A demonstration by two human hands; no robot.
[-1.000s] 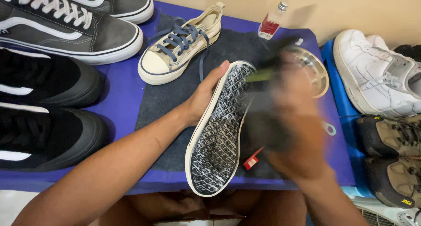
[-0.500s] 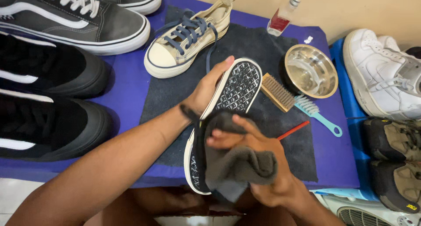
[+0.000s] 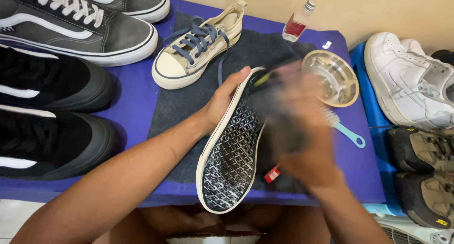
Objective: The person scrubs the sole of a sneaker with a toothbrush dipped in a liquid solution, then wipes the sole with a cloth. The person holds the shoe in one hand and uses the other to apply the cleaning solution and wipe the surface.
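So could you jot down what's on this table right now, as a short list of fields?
left hand: grips upturned cream sneaker with black patterned sole
right hand: blurred, holding dark grey cloth against the sole
mat: dark grey felt mat on blue tabletop
nearby: round steel bowl, teal-handled brush, matching cream sneaker with blue laces

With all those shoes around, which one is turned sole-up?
The shoe that the left hand grips over the dark mat: its diamond-patterned sole faces up. Every other shoe sits upright with its laces showing, like the cream sneaker.
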